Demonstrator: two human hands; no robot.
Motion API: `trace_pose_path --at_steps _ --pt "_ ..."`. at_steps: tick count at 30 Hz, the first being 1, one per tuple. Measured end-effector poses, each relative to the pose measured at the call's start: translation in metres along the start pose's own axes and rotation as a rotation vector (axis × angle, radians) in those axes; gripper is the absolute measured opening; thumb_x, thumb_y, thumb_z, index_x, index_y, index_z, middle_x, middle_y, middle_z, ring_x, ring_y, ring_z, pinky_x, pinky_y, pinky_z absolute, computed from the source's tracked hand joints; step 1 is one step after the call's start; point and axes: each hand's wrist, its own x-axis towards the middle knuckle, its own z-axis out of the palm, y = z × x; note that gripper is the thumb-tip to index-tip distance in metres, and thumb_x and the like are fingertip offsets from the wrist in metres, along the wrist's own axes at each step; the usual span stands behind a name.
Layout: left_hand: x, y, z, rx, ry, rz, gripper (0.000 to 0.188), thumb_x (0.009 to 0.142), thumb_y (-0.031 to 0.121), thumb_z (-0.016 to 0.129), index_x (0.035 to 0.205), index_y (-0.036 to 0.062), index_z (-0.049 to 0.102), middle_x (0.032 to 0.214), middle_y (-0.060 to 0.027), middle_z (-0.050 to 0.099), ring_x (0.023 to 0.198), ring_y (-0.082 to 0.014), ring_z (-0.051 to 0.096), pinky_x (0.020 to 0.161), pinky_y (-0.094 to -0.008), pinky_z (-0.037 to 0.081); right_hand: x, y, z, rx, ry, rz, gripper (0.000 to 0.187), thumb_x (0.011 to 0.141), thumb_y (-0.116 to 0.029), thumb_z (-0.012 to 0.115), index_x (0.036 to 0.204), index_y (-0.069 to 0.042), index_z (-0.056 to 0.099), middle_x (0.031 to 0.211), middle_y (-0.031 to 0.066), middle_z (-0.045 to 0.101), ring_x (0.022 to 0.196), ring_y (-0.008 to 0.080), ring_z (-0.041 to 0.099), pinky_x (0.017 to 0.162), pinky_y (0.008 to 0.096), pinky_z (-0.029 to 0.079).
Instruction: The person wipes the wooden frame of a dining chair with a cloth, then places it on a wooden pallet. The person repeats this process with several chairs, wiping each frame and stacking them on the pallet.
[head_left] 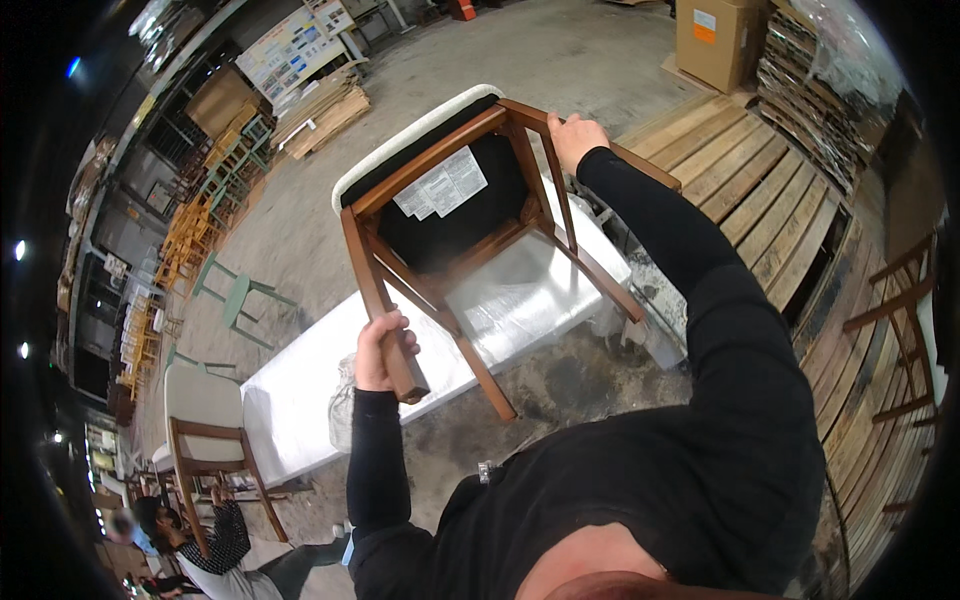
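Observation:
Both my hands hold a brown wooden chair [433, 160], tipped so that its black underside faces me. White printed labels [441, 186] are stuck to that underside, and a pale cushion edge shows along the far side. My left hand [384, 350] is wrapped around the lower part of the leg at the left. At the upper right, my right hand [578, 140] grips another leg close to the frame. Two more legs point down toward me, in front of a long white bench top [300, 400] wrapped in shiny film. A crumpled whitish cloth [342, 408] shows beside my left wrist; whether I touch it, I cannot tell.
A cushioned chair [205, 410] stands at the left end of the bench, with a person [205, 545] low beside it. Green stools [240, 300] are farther left. Slatted wooden pallets [760, 200] lie at right, with a cardboard box [712, 45] behind and another chair [905, 335] near the edge.

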Motion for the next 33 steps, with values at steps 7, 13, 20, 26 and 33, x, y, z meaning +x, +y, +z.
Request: trace_pose_path --at_steps 7,13,20,26,33 --pt "-0.02 -0.064 0.154 -0.265 0.191 0.196 0.023 0.09 0.022 0.067 0.094 0.0059 0.05 0.074 -0.0063 0.056 0.064 -0.0185 0.059 0.056 -0.0346 0.051 0.045 0.051 0.007 0.023 0.041 -0.089 0.046 0.098 -0.014 0.048 0.144 -0.022 0.046 0.112 0.0182 0.066 0.097 0.0349 0.071 0.079 0.0456 0.058" --pt "-0.013 -0.066 0.138 -0.147 -0.107 0.101 0.038 0.104 0.039 0.051 0.119 0.0046 0.044 0.111 -0.0117 0.059 0.089 -0.0249 0.068 0.078 -0.0396 0.058 0.063 -0.007 0.029 0.104 0.169 0.017 0.066 0.08 -0.026 0.077 0.138 -0.007 0.053 0.138 0.018 0.048 0.139 0.0365 0.035 0.111 0.0614 0.03" --pt "0.082 -0.058 -0.01 0.188 -0.784 -0.037 0.053 0.106 0.042 0.047 0.14 0.0022 0.043 0.117 -0.015 0.065 0.105 -0.0264 0.069 0.085 -0.0368 0.058 0.067 -0.148 0.007 1.497 -0.729 0.383 0.082 0.097 -0.066 0.044 0.154 -0.009 0.027 0.125 0.0234 0.06 0.107 0.0375 0.065 0.091 0.0502 0.051" --pt "0.254 -0.097 -0.164 0.296 -0.125 -0.335 0.034 0.096 0.021 0.05 0.121 -0.0011 0.055 0.103 -0.0165 0.068 0.094 -0.0301 0.071 0.08 -0.0449 0.058 0.084 -0.203 -0.026 1.49 -0.804 0.596 0.078 0.097 -0.065 0.047 0.141 0.0 0.04 0.125 0.0237 0.058 0.109 0.0331 0.065 0.096 0.046 0.051" --pt "0.391 -0.162 -0.194 -0.05 0.027 -0.487 0.078 0.09 0.051 0.064 0.143 -0.0008 0.04 0.127 -0.0196 0.057 0.112 -0.0342 0.06 0.091 -0.0525 0.05 0.079 -0.257 0.004 1.814 -0.248 0.755 0.039 0.104 -0.032 0.053 0.125 0.001 0.051 0.114 0.01 0.065 0.096 0.0241 0.067 0.081 0.0437 0.058"
